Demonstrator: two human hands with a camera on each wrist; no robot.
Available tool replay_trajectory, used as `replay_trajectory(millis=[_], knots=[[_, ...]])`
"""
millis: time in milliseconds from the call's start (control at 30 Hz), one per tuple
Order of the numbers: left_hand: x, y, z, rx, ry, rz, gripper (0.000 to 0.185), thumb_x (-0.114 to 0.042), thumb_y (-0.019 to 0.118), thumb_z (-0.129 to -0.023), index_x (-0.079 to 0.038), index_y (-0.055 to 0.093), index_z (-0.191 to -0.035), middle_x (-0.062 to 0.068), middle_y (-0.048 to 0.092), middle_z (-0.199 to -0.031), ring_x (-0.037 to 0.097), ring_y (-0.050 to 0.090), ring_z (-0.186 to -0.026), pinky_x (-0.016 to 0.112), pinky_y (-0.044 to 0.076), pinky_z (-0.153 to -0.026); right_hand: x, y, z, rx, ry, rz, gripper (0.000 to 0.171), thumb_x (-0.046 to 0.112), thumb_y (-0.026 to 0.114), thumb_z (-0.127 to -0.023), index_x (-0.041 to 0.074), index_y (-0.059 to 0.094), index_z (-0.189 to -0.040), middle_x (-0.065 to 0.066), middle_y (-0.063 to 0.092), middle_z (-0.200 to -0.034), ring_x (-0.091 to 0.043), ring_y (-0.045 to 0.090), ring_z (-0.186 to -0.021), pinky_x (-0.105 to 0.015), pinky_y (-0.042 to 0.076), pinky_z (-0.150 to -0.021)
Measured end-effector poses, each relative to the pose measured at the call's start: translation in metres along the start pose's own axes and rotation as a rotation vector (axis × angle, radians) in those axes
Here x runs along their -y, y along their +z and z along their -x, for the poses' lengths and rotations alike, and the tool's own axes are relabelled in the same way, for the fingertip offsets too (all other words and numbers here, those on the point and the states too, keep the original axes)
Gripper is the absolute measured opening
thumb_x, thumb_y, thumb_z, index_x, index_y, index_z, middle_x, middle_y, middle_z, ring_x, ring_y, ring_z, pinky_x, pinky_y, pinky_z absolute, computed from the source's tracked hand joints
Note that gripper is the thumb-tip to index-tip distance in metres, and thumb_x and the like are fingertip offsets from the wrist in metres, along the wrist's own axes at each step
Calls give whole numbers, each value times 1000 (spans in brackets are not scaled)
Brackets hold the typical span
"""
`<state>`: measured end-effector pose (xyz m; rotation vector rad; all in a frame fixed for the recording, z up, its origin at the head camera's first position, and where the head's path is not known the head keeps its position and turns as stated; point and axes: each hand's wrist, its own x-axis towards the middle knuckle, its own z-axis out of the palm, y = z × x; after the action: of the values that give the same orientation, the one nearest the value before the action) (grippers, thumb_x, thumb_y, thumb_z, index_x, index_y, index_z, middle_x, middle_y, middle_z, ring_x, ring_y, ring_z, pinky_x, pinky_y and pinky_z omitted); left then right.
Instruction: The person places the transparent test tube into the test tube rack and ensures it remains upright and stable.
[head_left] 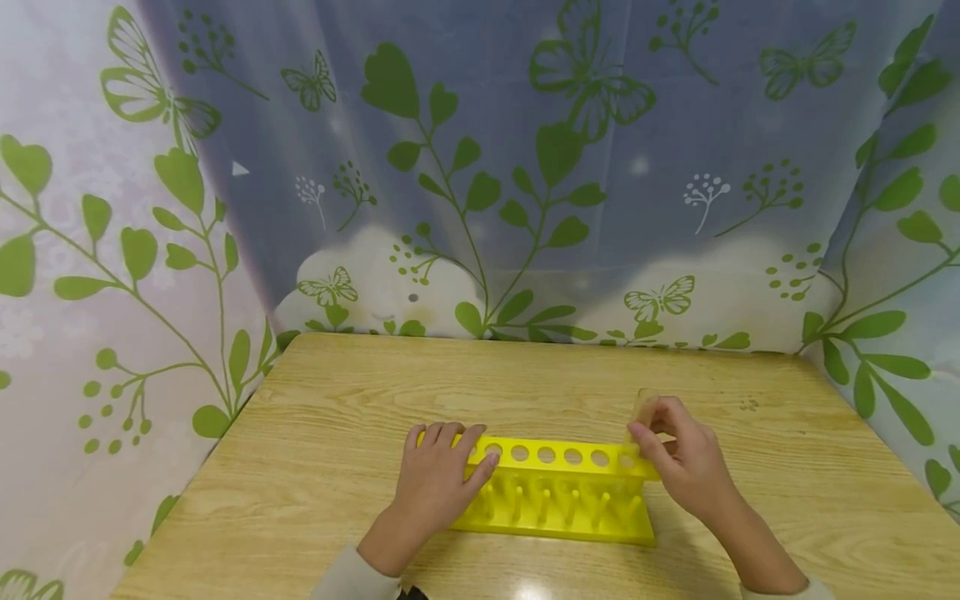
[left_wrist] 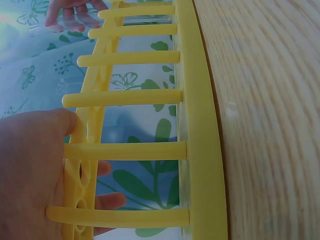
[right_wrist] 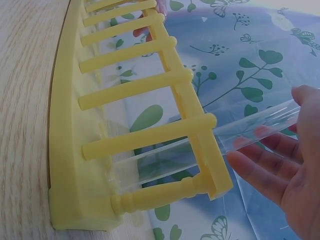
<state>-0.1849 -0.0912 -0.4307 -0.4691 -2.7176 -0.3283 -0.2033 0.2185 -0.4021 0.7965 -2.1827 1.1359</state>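
A yellow test tube rack [head_left: 555, 529] stands upright on the table, with a row of round holes along its top bar and a row of pegs below. My left hand [head_left: 442, 475] grips the left end of that bar, thumb in front and fingers behind, as the left wrist view [left_wrist: 30, 170] also shows. At the other end, my right hand [head_left: 686, 454] pinches a clear test tube [right_wrist: 240, 132] between thumb and fingers. The tube passes through the end hole, and its lower part reaches down to the rack's base [right_wrist: 75, 170].
The wooden table [head_left: 315, 417] has a light grain and carries a small dark mark [head_left: 748, 406] at the right. Behind it hangs a curtain [head_left: 480, 167] printed with green leaves and butterflies, which also runs along both sides.
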Motion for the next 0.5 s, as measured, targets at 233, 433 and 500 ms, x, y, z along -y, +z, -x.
replay_trajectory(millis=[233, 433, 500], knots=[[0, 1, -1, 2, -1, -10, 46, -53, 43, -100, -22, 60, -128, 6, 62, -116, 27, 55, -111, 51, 35, -97, 0, 0, -1, -3, -13, -33, 24, -16, 58, -88, 4, 53, -99, 0, 58, -86, -10, 63, -72, -22, 53, -51], [1, 1, -1, 1, 3, -8, 46, -54, 43, -100, -22, 60, -128, 5, 62, -116, 27, 55, -111, 51, 35, -97, -1, 0, -1, -1, -11, -32, 23, -16, 58, -88, 4, 53, -99, 1, 58, -87, -11, 63, -73, -22, 53, -52], [1, 1, -1, 2, 4, -8, 46, -54, 43, -100, -22, 60, -128, 5, 62, -116, 27, 55, -111, 51, 35, -97, -1, 0, 0, -2, -11, -28, 23, -16, 58, -88, 4, 53, -99, 1, 58, -87, -11, 63, -73, -21, 53, -52]])
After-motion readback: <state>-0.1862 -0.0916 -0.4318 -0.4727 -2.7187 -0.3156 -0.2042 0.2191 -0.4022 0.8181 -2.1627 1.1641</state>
